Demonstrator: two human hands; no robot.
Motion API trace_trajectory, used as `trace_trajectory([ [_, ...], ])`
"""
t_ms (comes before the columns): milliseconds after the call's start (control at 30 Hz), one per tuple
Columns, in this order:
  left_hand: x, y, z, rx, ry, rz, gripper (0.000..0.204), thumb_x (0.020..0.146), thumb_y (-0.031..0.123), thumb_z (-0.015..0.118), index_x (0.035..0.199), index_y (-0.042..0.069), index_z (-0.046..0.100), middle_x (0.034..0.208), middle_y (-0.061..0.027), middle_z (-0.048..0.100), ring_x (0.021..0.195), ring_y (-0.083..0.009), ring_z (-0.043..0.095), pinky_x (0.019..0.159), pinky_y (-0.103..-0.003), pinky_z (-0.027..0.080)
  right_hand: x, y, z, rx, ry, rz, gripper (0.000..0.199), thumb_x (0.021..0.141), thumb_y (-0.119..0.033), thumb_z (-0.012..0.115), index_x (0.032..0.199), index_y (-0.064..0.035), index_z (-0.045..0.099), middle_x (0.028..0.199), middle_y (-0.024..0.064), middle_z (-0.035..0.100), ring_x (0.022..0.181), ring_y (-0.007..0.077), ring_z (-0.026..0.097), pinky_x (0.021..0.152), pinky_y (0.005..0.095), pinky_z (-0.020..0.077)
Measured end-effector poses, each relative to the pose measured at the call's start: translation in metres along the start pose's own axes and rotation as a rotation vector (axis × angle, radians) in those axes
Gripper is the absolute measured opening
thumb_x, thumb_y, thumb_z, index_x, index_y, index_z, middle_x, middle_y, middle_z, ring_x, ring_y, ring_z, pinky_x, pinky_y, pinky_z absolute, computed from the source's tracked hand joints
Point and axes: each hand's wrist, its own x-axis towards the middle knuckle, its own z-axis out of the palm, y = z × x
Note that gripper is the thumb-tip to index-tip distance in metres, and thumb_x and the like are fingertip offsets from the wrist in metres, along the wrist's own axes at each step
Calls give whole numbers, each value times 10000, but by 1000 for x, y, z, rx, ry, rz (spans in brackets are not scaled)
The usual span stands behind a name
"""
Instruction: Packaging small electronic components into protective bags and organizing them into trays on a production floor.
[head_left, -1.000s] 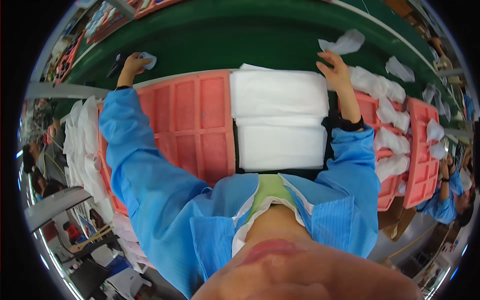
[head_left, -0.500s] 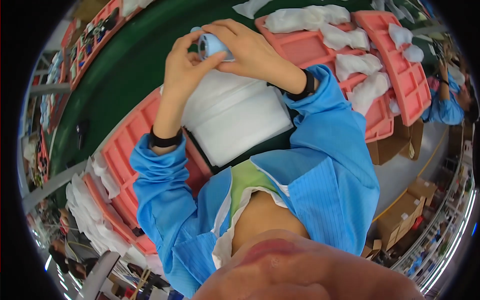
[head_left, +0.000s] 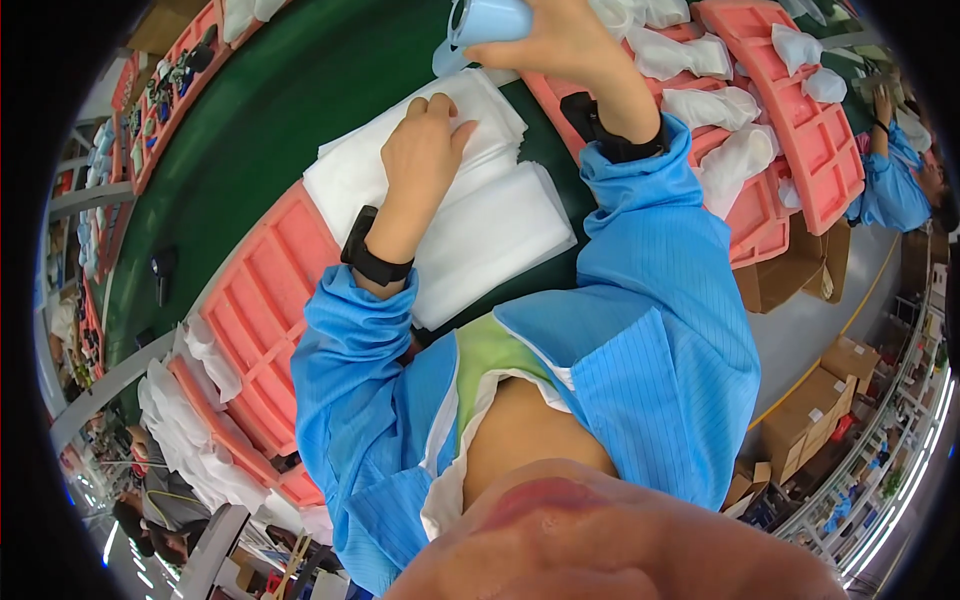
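Observation:
My right hand (head_left: 565, 40) is closed around a light blue cylindrical appliance (head_left: 492, 20), at the top edge of the view. It has a dark round opening at one end, and a blue part hangs below it. The picture's edge cuts off some of the appliance. My left hand (head_left: 422, 150) rests on a stack of thin white packing sheets or bags (head_left: 350, 150), fingers slightly bent and thumb apart, with nothing seen in its grasp. A second white stack (head_left: 500, 235) lies nearer my body, partly under the first.
Pink compartment trays flank me: one at left (head_left: 260, 290), others at right (head_left: 800, 150) bearing several white-wrapped items (head_left: 735, 165). A dark handled object (head_left: 162, 272) lies on the green surface (head_left: 240, 150). Cardboard boxes (head_left: 805, 420) stand at right, near another person in blue (head_left: 890, 190).
My left hand has let go of the blue appliance and come down onto the white sheets. The right hand has carried the appliance up and to the right. The upper sheets have shifted left.

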Motion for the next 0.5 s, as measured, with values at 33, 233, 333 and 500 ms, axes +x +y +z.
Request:
trace_trajectory([
  [33, 0, -2, 2, 29, 16, 13, 277, 790, 215, 702, 993, 51, 610, 918, -124, 636, 676, -284, 620, 596, -384, 485, 0, -1, -5, 66, -46, 33, 536, 600, -192, 775, 1062, 13, 598, 895, 155, 628, 857, 237, 619, 770, 321, 485],
  [233, -6, -11, -21, -198, 89, -53, 162, 823, 172, 673, 912, 46, 626, 822, -92, 635, 647, -222, 612, 573, -332, 471, -4, -8, -34, 153, -204, 61, 555, 593, -194, 784, 1072, 10, 594, 925, 123, 641, 865, 205, 617, 785, 311, 481],
  [333, -9, -15, -42, -673, 190, -197, 136, 878, 169, 638, 905, 37, 620, 767, -36, 612, 642, -132, 579, 569, -261, 452, -4, -9, -35, 202, -284, 74, 583, 584, -196, 802, 1090, -1, 589, 958, 99, 639, 889, 182, 607, 796, 309, 478],
  [500, -18, -4, -77, -1111, 177, -258, 118, 929, 153, 592, 930, 35, 600, 809, -2, 591, 692, -73, 532, 595, -218, 432, 1, -11, -6, 470, -357, -17, 602, 585, -189, 810, 1115, -17, 583, 999, 95, 619, 923, 181, 593, 807, 312, 471],
])
